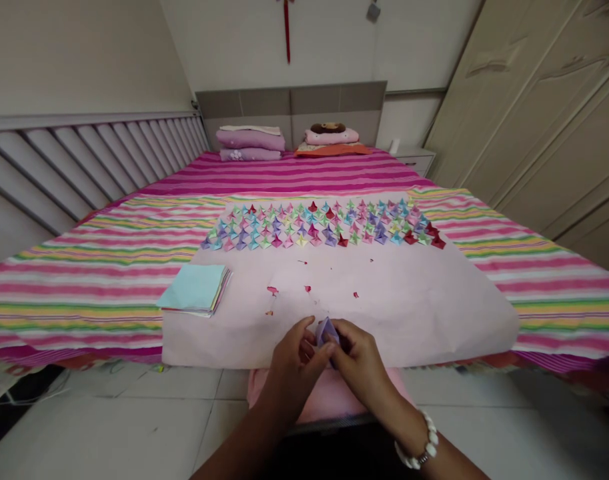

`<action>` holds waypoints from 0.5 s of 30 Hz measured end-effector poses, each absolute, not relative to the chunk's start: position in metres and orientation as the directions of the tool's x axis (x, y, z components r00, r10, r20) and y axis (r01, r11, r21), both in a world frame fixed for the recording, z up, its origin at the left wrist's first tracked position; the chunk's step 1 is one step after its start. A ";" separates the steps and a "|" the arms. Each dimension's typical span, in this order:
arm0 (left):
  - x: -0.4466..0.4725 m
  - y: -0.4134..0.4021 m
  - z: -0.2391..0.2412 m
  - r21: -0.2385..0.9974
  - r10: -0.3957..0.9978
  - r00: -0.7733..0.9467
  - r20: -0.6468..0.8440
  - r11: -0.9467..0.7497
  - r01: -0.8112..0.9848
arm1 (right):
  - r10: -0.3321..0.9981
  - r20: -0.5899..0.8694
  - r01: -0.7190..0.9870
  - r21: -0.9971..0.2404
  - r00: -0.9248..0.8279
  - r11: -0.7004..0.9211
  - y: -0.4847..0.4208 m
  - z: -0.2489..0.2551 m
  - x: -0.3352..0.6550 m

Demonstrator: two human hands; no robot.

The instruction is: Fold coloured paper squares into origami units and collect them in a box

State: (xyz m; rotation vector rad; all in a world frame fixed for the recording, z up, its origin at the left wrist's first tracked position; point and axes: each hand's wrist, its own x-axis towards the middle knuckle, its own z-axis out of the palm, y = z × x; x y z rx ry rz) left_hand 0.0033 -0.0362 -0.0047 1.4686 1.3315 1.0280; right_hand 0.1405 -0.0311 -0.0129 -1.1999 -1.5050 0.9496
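The right hand (357, 347) pinches the lilac folded paper (326, 329) above the near edge of the pale pink sheet (424, 307); the left hand (295, 348) crowds it (whether gripping, I cannot tell); uneven thumb pressure could crush its folds.

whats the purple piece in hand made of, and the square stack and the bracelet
Purple piece: apparently matte paper, given its crisp folds. Square stack: probably matte paper, thin layered edges. White beaded bracelet: perhaps plastic or stone, smooth-looking and rounded; its darker segment may be metal.
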 end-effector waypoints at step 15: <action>0.005 -0.032 -0.015 0.907 0.990 0.024 0.142 -0.140 0.398 | 0.947 0.318 0.318 -0.894 -0.043 0.315 -0.035 -0.014 0.138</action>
